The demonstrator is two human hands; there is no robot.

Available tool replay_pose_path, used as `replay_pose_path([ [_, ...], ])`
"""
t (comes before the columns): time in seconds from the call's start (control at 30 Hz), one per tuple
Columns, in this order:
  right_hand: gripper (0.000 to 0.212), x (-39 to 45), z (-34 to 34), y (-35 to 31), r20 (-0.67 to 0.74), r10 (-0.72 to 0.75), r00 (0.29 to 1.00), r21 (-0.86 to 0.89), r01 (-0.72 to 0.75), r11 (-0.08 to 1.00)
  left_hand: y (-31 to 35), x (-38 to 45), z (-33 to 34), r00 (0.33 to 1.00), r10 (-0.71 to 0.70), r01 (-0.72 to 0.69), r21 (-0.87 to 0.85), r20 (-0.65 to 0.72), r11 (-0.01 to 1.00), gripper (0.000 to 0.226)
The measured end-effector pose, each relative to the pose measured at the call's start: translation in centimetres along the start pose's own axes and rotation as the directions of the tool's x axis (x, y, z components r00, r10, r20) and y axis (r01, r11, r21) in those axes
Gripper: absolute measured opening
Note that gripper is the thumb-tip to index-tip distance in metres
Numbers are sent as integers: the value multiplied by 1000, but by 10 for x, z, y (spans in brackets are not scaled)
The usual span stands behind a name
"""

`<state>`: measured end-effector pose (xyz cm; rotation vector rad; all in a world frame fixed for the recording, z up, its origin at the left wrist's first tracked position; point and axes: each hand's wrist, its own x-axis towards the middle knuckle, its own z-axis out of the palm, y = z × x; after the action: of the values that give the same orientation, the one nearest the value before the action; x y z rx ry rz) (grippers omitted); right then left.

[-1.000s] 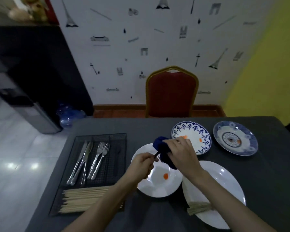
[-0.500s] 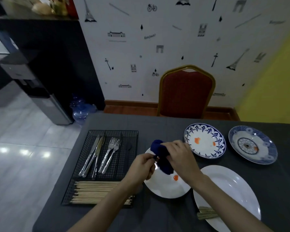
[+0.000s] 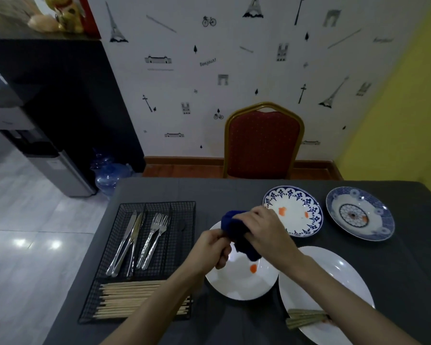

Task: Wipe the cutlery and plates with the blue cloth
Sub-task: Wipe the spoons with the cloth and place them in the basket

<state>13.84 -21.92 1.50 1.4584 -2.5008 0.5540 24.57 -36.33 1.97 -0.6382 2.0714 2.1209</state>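
Tray: at nine o'clock, the black wire-mesh tray [image 3: 179, 207] holds shiny steel knives and forks [image 3: 139, 242] above pale wooden chopsticks [image 3: 137, 300].
Left hand: our left hand [image 3: 210, 251] is clenched on what seems a cutlery piece; the cloth hides it.
Cloth: the dark blue cloth [image 3: 239, 232] hangs bunched over the round white plate [image 3: 237, 282] at centre.
Right hand: our right hand [image 3: 265, 229] grips the cloth.
Plates: orange smears remain on the blue-patterned plate [image 3: 316, 220] at one o'clock.
Technique: we should pinch firmly and draw the cloth along the whole piece, probably.
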Motion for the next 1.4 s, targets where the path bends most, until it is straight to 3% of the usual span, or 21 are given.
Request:
replay_pose_path([
  [0.17,31,3,-6,20,-22,87,996,-60,-88,994,-2,-3,2,1000,-25,24,-70,-6,997,26],
  [0.33,32,2,-4,14,-21,51,998,-32,-52,998,-1,-5,-1,999,-27,29,-137,21,990,26],
  [0.4,31,7,-8,33,-33,152,988,-83,-155,984,-3,-10,-2,1000,-18,21,-155,20,988,24],
  [0.5,30,9,-18,55,-158,348,924,-49,-360,932,-3,-13,-5,1000,29,-28,-237,-1,971,22],
  [0.6,31,8,-25,62,-214,416,884,4,-425,905,-4,-10,-13,999,1,-14,-249,-52,968,28],
  [0.8,34,10,-27,23,-261,314,913,121,-291,949,-7,-4,-15,991,-27,23,-29,-131,999,23],
  [0.93,34,4,-11,-13,-147,39,988,-63,-49,997,4,-2,-4,986,107,-74,243,-128,967,23],
  [0.97,35,4,-8,-12,-128,28,991,-99,-40,994,5,-2,-3,981,139,-94,301,-134,949,24],
  [1.1,27,15,-12,4,-164,229,959,-75,-244,967,6,-5,-2,972,168,-118,278,-164,953,24],
  [1.23,37,12,-3,-28,-89,-40,995,-125,29,992,10,-10,-11,966,186,-126,300,-181,945,17],
  [1.37,38,22,-8,-8,-121,142,982,-107,-155,982,7,-7,-9,978,132,-80,296,-159,952,19],
  [1.4,38,21,-8,-9,-121,126,985,-106,-139,985,8,-6,-8,980,120,-73,269,-160,960,19],
])
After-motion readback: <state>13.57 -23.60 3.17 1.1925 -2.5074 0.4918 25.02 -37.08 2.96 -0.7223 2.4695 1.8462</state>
